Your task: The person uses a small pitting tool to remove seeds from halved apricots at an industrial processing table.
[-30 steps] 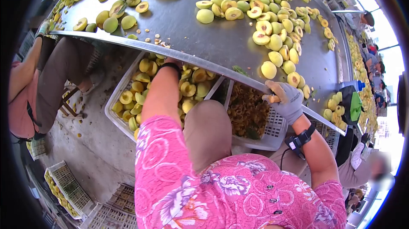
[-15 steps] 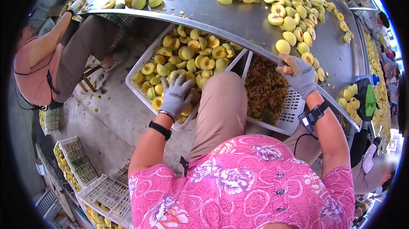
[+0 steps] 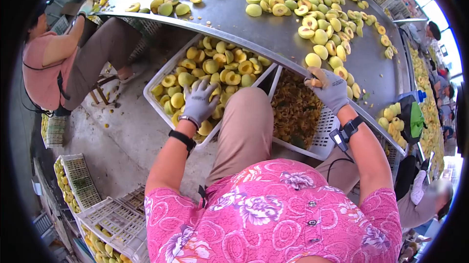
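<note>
My left hand (image 3: 199,100), in a grey glove, rests with spread fingers on the halved yellow-green fruit (image 3: 185,78) in a white crate (image 3: 151,83). My right hand (image 3: 330,88), gloved with bare fingertips, is at the metal table's (image 3: 254,43) front edge. Its fingers are curled together beside the nearest fruit (image 3: 313,60); what they hold, if anything, is hidden. Below it, a second white crate (image 3: 328,133) contains brown pits and scraps (image 3: 295,109).
A seated person (image 3: 51,60) works at the table's left end. Crates of fruit (image 3: 80,177) stand on the floor at lower left. A green bag (image 3: 416,122) and more fruit (image 3: 392,121) lie at the right edge. Other people are farther right.
The whole view has shifted, with the table, crates and right hand appearing farther left. My left hand remains spread on the fruit, and my right hand stays curled at the table edge.
</note>
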Demonstrator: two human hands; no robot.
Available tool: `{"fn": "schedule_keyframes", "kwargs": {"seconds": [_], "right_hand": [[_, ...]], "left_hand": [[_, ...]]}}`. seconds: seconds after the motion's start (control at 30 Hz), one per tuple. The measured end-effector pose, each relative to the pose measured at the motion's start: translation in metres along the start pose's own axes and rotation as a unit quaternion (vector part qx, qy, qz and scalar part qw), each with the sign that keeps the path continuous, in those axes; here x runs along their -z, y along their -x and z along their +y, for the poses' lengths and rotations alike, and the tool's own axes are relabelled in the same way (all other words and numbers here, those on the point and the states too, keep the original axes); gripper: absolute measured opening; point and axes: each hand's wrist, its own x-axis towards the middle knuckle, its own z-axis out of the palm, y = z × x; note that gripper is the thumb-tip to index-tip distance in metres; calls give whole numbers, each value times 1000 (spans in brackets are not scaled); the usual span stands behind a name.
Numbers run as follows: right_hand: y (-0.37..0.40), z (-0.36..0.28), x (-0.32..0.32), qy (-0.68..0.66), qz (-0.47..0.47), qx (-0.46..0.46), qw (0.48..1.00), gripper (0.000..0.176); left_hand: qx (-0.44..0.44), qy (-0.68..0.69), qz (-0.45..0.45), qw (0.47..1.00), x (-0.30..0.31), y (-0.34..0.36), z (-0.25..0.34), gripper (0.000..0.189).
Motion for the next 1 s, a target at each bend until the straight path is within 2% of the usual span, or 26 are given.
{"fn": "schedule_keyframes", "kwargs": {"seconds": [0.07,0.13,0.17,0.27,0.33,0.37,0.4,0.47,0.57,0.6,0.67,0.73,0.8,0.87,0.9,0.93,1.0], "right_hand": [[-1,-1,2,-1,-2,6,1000,35],[-4,-3,2,-1,-11,0,1000,35],[-6,-4,3,4,-11,1,1000,35],[-5,-4,4,9,-23,-3,1000,33],[-6,1,-1,16,-3,10,1000,35],[-6,3,-2,10,-5,11,1000,35],[-5,4,-3,3,-8,10,1000,36],[-8,2,-2,6,-14,9,1000,37],[-9,0,2,3,-35,-6,999,37],[-14,1,3,5,-32,-3,999,37],[-13,1,3,-35,-25,-2,999,38],[-9,1,0,-24,-34,-5,999,39],[-10,2,-1,-19,-11,10,1000,40],[-11,2,0,-21,-14,9,1000,40],[-12,3,0,-20,-13,8,1000,40],[-11,3,1,-21,-14,7,1000,40],[-10,4,0,-28,-14,3,1000,40]], "left_hand": [[-84,-51,84,992,2,-18,19,47],[-161,-46,78,983,-5,-53,34,49],[-162,-43,81,982,-14,-74,41,49],[-329,-162,65,928,-42,-133,67,53],[-369,-109,-8,923,-41,-160,88,49],[-364,-84,-7,927,-67,-183,84,47],[-369,-83,-11,926,-68,-198,90,47],[-210,-68,-150,964,-71,-221,103,49],[-212,-37,-202,955,-41,-212,110,42],[-212,-37,-198,956,-37,-214,105,42],[-249,-55,-109,961,-36,-214,90,39],[-179,3,-82,980,-20,-206,56,37],[-77,-110,-126,983,9,-204,34,40],[-54,-193,122,972,-41,-199,-39,49],[-104,-132,154,974,-37,-200,-47,57],[-106,-132,155,973,-39,-207,-43,57],[-15,-226,9,974,-31,-214,-33,61]]}}
